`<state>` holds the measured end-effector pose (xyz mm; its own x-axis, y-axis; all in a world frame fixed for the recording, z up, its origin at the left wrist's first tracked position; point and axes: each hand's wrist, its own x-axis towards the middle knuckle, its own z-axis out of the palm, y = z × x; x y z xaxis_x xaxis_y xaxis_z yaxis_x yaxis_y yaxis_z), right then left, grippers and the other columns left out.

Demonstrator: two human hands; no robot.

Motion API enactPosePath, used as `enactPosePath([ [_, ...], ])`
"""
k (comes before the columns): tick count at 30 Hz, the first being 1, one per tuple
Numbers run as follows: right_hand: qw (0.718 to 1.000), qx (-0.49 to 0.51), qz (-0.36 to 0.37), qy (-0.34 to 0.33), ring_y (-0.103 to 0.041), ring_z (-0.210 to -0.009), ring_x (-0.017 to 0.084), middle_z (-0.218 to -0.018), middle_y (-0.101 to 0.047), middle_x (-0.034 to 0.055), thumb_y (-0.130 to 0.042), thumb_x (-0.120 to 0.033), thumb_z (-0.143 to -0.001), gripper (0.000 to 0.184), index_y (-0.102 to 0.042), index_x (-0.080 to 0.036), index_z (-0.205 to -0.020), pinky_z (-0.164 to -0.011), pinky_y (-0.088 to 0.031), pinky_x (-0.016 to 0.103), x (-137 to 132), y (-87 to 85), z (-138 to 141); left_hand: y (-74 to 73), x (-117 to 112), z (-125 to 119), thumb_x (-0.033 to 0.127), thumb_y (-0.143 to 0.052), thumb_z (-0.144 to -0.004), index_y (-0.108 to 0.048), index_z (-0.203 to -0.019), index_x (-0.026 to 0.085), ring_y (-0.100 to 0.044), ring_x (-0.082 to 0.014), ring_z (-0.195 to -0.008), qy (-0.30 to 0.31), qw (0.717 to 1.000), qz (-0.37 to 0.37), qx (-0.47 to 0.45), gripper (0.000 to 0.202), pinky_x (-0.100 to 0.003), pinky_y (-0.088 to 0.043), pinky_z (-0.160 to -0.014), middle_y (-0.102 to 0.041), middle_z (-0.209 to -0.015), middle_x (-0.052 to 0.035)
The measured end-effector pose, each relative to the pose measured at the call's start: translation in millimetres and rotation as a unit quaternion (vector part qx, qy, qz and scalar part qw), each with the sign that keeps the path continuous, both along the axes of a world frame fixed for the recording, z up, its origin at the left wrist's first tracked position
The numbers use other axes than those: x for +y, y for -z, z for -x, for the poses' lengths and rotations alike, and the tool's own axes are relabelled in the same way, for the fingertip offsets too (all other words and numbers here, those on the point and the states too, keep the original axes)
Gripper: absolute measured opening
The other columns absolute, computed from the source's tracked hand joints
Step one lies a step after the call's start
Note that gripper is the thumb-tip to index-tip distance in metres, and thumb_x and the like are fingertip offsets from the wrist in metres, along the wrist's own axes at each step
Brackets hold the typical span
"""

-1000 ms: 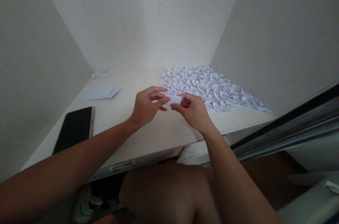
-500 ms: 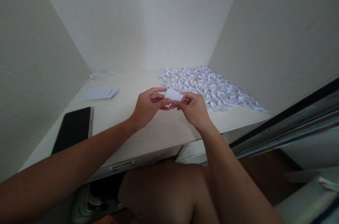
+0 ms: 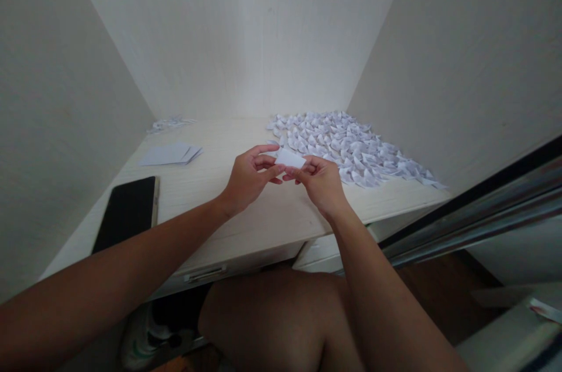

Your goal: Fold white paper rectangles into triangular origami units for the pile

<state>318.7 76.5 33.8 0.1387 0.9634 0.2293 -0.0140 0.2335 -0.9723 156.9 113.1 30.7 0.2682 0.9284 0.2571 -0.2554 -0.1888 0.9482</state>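
Observation:
Between my two hands, a small white piece of paper (image 3: 290,158) is held up above the desk. My left hand (image 3: 253,174) pinches its left side, thumb at the lower edge and fingers behind. On the right, my right hand (image 3: 320,180) grips the other side, its thumb meeting the left thumb at the bottom edge. Just beyond and to the right spreads a large heap of small folded white paper pieces (image 3: 342,140). A stack of flat white paper sheets (image 3: 164,154) lies to the left of my left hand.
A dark tablet or large phone (image 3: 127,208) rests on the desk (image 3: 254,237) at the left. White paper scraps (image 3: 169,124) lie in the far left corner. Walls enclose the back and both sides. A drawer handle (image 3: 205,273) sits under the front edge.
The view has shifted slightly, moving the scene a little to the right. Both hands keep nearly the same grip on the paper.

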Motion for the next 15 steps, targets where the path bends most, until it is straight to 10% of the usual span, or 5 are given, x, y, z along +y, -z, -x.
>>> enactPosePath([
  [15,0.999,-0.028,0.008,-0.033,-0.07,-0.062,0.016,-0.064,-0.072,0.0004,-0.089,-0.041,-0.064,0.031,-0.072,-0.018,-0.076,-0.055,-0.046,0.025,-1.4,-4.5,-4.7,-3.2,-2.8,1.2,0.028,-0.09,-0.064,-0.067,-0.099,0.014,-0.07,-0.0152,-0.059,0.006,1.0,0.0,-0.005,0.043,-0.026,-0.062,-0.055,-0.07,-0.065,0.0003],
])
